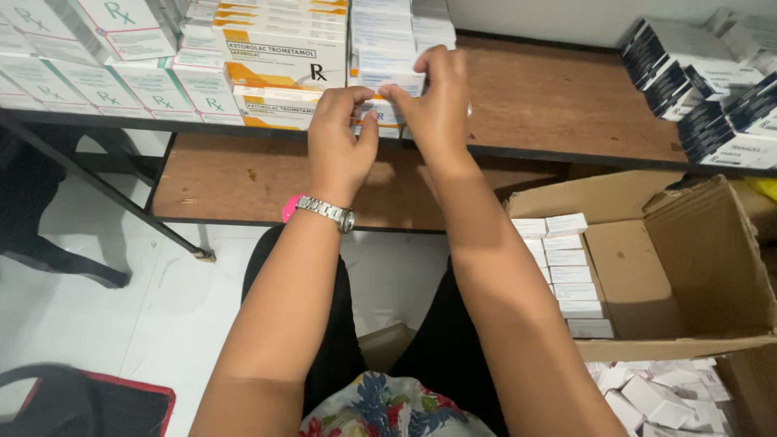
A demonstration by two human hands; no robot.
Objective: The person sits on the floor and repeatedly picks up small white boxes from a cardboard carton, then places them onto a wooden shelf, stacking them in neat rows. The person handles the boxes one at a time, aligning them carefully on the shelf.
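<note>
On the shelf, both hands' fingers (362,99) pinch one small white box (387,107) (nearly closed).

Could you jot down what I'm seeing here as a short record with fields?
Place: wooden shelf stacked with medicine boxes
Left hand: wears a metal wristwatch, fingers on a small white box
Right hand: grips the same small white box
Cardboard carton: open, a row of small white boxes along its left side
Floor: white tiles

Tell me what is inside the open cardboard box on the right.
The cardboard box holds a row of small white cartons stacked along its left wall; the rest shows bare cardboard. What lies beneath those cartons is covered.
</note>
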